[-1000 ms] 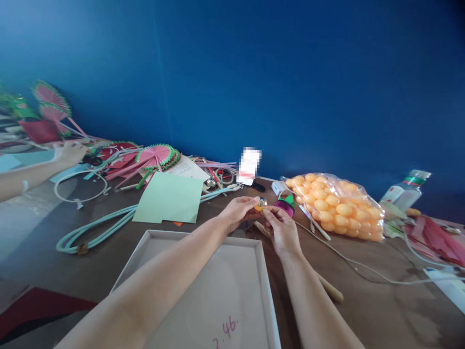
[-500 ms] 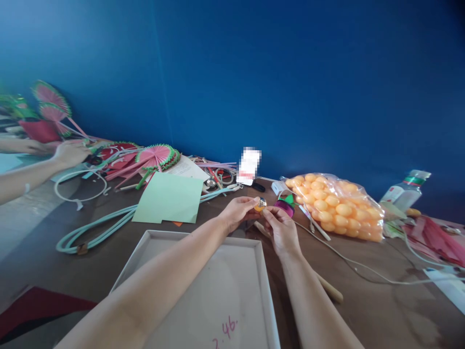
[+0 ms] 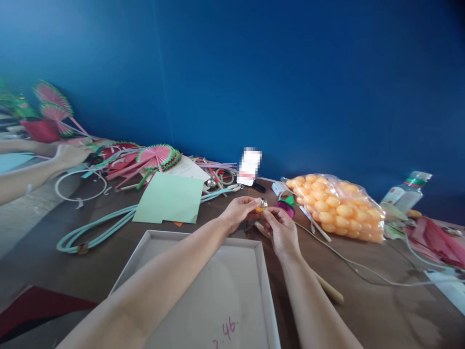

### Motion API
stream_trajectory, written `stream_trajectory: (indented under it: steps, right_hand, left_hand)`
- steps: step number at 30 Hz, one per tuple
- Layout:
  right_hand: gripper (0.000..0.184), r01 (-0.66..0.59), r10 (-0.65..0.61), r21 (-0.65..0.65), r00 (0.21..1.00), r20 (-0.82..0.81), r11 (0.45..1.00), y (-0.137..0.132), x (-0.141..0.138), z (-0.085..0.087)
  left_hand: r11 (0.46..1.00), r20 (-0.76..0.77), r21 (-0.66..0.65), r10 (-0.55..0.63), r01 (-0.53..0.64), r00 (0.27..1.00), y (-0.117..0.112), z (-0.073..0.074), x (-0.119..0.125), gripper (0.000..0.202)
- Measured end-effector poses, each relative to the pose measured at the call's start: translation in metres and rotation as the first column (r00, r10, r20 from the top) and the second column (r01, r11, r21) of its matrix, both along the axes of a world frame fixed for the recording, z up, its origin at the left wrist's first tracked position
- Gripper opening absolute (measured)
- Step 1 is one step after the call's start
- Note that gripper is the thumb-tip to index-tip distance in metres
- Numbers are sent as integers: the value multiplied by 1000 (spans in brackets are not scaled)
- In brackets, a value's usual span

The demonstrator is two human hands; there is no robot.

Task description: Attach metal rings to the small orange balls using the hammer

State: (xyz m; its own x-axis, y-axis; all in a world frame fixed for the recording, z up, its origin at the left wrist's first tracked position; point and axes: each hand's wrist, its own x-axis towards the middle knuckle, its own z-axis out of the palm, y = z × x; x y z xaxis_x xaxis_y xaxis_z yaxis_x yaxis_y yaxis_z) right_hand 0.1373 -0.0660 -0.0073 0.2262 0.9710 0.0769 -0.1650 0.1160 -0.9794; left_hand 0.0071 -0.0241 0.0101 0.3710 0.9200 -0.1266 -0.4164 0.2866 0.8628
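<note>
Above the far edge of the shallow box (image 3: 259,271), a small shiny ball (image 3: 262,203) is held between both hands; it looks silver on top and orange below. My left hand (image 3: 238,213) grips it from the left with thumb and fingers closed. From the right, my right hand (image 3: 282,229) pinches at its lower edge. The fingers hide part of the ball, and any finer piece between the right fingertips is too small to make out. Just behind the right hand lies a purple object with green leaf shapes (image 3: 285,207).
A clear bag of orange balls (image 3: 334,208) lies to the right, with a bottle (image 3: 407,191) beyond. A phone (image 3: 249,167) leans on the blue wall. Left are green paper (image 3: 169,198), looped pale tubing (image 3: 69,242), folding fans (image 3: 158,157) and another person's hand (image 3: 72,154). A cable (image 3: 359,266) crosses the right side.
</note>
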Motion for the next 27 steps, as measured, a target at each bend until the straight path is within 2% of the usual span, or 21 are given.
stream_trajectory:
  steps: [18,27]
  right_hand:
    - [25,-2,2,46,1000,0,999,2,2,-6]
    - [25,5,-8,55,998,56,998,2,-1,-5]
  left_hand:
    - [996,-16,85,13,-12,1000,-2,0,1,38]
    - [999,7,-5,35,-35,999,-1,1,2,31]
